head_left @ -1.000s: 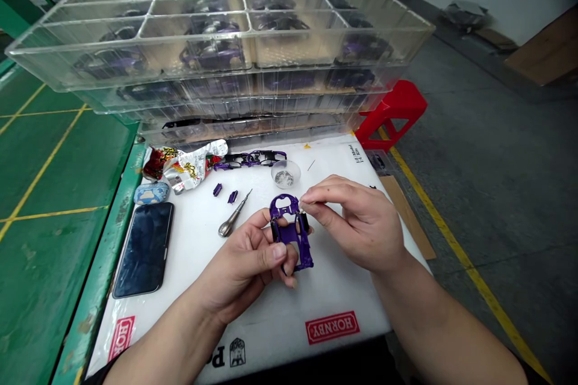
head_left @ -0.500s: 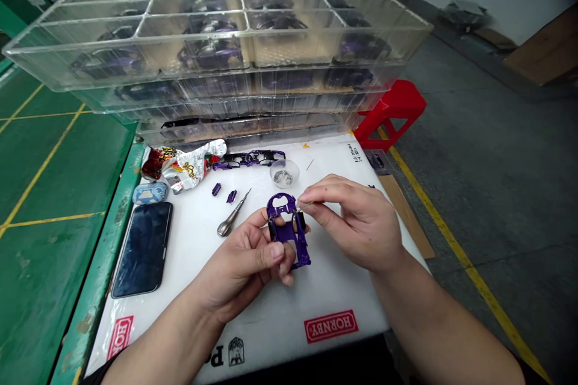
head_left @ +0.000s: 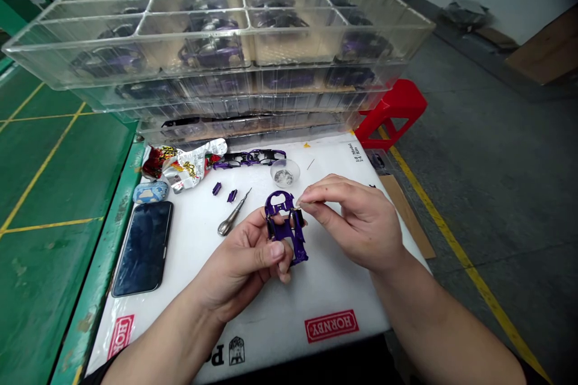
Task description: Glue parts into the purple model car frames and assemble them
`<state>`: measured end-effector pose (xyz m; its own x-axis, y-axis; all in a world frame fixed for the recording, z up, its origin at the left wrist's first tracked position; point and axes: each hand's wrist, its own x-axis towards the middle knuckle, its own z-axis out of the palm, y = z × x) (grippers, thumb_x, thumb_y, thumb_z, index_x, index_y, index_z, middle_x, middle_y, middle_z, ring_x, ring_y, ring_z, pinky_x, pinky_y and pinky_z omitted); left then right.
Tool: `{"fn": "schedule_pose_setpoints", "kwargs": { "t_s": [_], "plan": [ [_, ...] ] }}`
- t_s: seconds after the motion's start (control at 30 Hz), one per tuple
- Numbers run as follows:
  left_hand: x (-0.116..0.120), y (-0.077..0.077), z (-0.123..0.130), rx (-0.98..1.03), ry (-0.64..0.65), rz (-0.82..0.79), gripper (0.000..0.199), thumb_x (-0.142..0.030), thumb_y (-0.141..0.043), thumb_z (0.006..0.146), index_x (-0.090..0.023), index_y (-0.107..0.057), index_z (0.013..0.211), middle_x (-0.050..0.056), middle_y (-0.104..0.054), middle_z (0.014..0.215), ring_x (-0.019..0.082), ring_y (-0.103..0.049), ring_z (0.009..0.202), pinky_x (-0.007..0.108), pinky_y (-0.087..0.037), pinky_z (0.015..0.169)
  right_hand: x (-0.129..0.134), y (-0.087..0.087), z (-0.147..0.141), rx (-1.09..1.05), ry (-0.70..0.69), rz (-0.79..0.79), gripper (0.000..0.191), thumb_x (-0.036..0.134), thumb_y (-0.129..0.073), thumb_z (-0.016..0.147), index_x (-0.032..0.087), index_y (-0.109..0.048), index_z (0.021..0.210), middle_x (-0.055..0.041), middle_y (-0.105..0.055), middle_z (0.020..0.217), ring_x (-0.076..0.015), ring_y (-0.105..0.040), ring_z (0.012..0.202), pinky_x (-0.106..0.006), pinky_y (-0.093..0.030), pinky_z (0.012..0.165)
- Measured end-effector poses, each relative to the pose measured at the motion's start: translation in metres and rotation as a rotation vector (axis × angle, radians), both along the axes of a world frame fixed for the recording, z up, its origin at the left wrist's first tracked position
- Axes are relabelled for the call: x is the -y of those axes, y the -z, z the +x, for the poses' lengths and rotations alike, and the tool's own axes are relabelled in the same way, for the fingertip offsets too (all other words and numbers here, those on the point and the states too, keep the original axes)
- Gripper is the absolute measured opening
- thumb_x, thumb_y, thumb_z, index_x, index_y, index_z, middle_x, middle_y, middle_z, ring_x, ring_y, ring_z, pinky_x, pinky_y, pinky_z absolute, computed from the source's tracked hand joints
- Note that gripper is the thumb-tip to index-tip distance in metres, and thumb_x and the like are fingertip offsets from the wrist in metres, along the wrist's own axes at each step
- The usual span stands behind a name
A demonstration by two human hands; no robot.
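My left hand [head_left: 253, 249] is partly curled, thumb and fingers closed on the purple car-body frame [head_left: 285, 228], which I hold up over the white work surface [head_left: 334, 277], while my right hand [head_left: 356, 222] has its thumb and index finger pinched together at the frame's upper right side, on something too small for me to make out. Just beyond my hands sits a small clear dish [head_left: 285, 174] with tiny silvery bits in it, and farther out rises a stack of clear divided trays [head_left: 180, 42], the top one holding purple and black car bodies in its compartments.
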<state>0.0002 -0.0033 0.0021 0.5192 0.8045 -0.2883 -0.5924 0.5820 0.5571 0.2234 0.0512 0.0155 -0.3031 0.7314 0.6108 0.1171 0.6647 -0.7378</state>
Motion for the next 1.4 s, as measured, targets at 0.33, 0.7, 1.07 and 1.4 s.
{"fn": "schedule_pose_setpoints", "kwargs": {
  "t_s": [0.33,0.7,1.07,1.4],
  "plan": [
    [-0.0001,0.0015,-0.0005,-0.008,0.007,-0.013,0.041,-0.020,-0.098,0.090,-0.019,-0.068,0.118,0.001,-0.072,0.082,0.011,-0.066,0.067,0.023,-0.066,0.065,-0.0003,-0.0015,0.0003,0.018,0.004,-0.003,0.018,0.009,-0.077,0.112,0.024,-0.082,0.122,-0.0043,-0.082,0.112,-0.0224,-0.078,0.101,-0.040,-0.066,0.093],
    [0.0016,0.0020,-0.0003,0.013,0.013,0.001,0.041,-0.019,-0.097,0.092,-0.018,-0.068,0.120,0.003,-0.075,0.095,0.009,-0.065,0.067,0.022,-0.065,0.065,0.0006,0.0007,0.0008,-0.006,-0.010,-0.026,0.023,0.003,-0.079,0.110,0.023,-0.083,0.121,-0.0027,-0.081,0.113,-0.0204,-0.077,0.103,-0.036,-0.063,0.094],
    [-0.0003,0.0021,0.0000,0.016,0.022,0.010,0.037,-0.019,-0.096,0.093,-0.018,-0.069,0.118,0.003,-0.074,0.089,0.011,-0.068,0.072,0.024,-0.069,0.067,0.0014,-0.0001,0.0013,0.002,-0.013,-0.036,0.023,0.002,-0.078,0.110,0.021,-0.082,0.122,-0.0031,-0.081,0.113,-0.0195,-0.077,0.102,-0.035,-0.063,0.095],
    [-0.0012,0.0005,0.0010,0.007,-0.007,-0.002,0.036,-0.017,-0.097,0.092,-0.018,-0.070,0.117,0.001,-0.073,0.089,0.010,-0.067,0.070,0.023,-0.067,0.066,0.0015,-0.0007,0.0012,0.011,-0.019,-0.045,0.024,0.002,-0.078,0.110,0.022,-0.082,0.123,-0.0024,-0.081,0.114,-0.0197,-0.077,0.104,-0.036,-0.063,0.096]
  ]
}}
